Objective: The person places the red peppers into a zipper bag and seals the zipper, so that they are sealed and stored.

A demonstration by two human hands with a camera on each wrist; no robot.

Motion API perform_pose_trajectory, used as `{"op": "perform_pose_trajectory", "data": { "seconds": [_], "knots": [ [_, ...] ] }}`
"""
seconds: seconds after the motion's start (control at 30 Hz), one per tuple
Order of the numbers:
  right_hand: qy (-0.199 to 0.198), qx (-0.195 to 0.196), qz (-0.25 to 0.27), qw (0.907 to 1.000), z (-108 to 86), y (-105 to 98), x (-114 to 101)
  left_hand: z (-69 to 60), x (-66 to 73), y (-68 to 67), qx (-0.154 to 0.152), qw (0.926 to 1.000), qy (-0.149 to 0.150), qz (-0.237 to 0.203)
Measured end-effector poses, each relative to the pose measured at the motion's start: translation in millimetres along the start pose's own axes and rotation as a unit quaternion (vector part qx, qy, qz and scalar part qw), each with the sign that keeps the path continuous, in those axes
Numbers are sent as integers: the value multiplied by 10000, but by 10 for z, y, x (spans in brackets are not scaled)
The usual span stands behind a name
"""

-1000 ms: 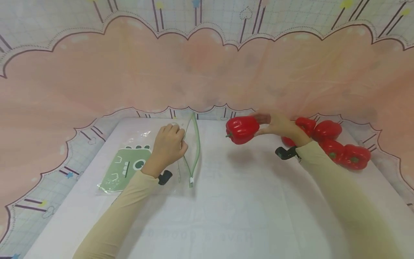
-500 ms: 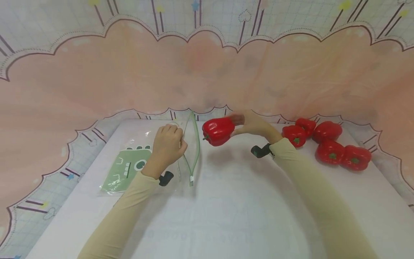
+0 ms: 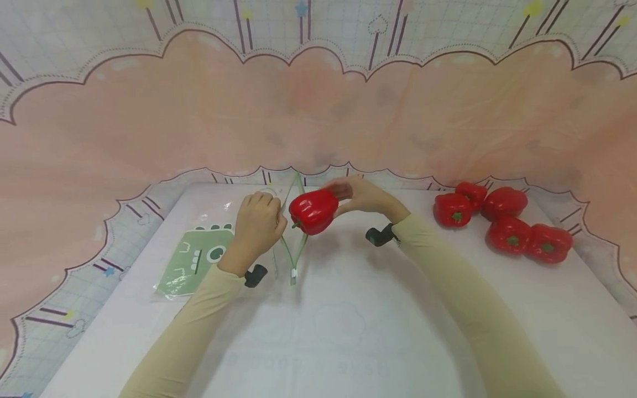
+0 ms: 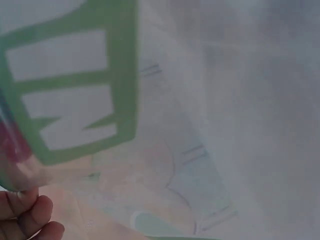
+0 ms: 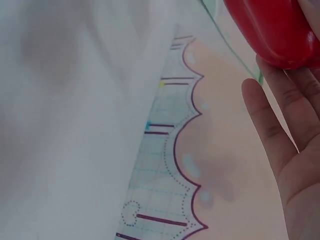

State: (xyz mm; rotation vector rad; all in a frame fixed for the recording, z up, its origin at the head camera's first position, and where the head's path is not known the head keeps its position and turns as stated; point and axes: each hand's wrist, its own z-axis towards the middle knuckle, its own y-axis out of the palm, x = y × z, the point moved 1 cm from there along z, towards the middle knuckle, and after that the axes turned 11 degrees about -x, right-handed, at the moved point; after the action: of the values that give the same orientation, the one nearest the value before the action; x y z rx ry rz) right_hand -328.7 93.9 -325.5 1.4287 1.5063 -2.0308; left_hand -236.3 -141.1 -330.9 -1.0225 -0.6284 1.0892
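So the right hand (image 3: 365, 196) has a red bell pepper (image 3: 313, 211) held by its blunt end, fingers and thumb around it, with the green stem tipped left and a bit down. The pepper is up off the white table (image 3: 348, 331), right at the mouth of a clear plastic bag (image 3: 191, 265), and from the head view it covers part of the green zip strip (image 3: 293, 257) there. Can't really tell whether any of it is past the opening. The left hand (image 3: 259, 226) has its fingers curled in and is pinching the bag's edge, and the strip bows out beside it into a narrow gap, with a little white slider (image 3: 293, 272) near the bottom end. In the right wrist view one finger sticks out apart from the pepper while others press against it. The bag lies flat on the left and has a green monster printed on it, one big eye plus white teeth. Over on the right there's a cluster of five more red peppers (image 3: 507, 235) sitting close together, well apart from both hands. Behind everything hangs a peachy fabric (image 3: 298, 110) with scalloped outlines. Both arms are in pale yellowish sleeves (image 3: 448, 282).
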Motion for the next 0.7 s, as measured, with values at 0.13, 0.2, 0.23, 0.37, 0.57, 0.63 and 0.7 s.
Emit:
{"op": "perform_pose_trajectory", "data": {
  "seconds": [0.13,0.2,0.23,0.37,0.57,0.63,0.7],
  "knots": [
    [-99,-187,69,9998,68,71,1,-11,16,-16,-33,9999,-18,-136],
    [-95,-234,73,9997,92,101,3,-16,21,-16,-26,9998,-13,-190],
    [-81,-237,47,9997,101,114,7,-18,26,-19,-17,9998,-6,-203],
    [94,-216,-132,9996,119,158,31,-19,29,-18,45,9998,6,-210],
    [225,-56,-269,9994,130,223,49,-24,36,-28,-16,9994,-38,-337],
    [278,1,-254,9993,139,256,53,-25,38,-30,-97,9992,-100,-369],
    [356,46,-181,9992,155,296,62,-23,40,-33,-159,9990,-169,-386]
  ]
}}
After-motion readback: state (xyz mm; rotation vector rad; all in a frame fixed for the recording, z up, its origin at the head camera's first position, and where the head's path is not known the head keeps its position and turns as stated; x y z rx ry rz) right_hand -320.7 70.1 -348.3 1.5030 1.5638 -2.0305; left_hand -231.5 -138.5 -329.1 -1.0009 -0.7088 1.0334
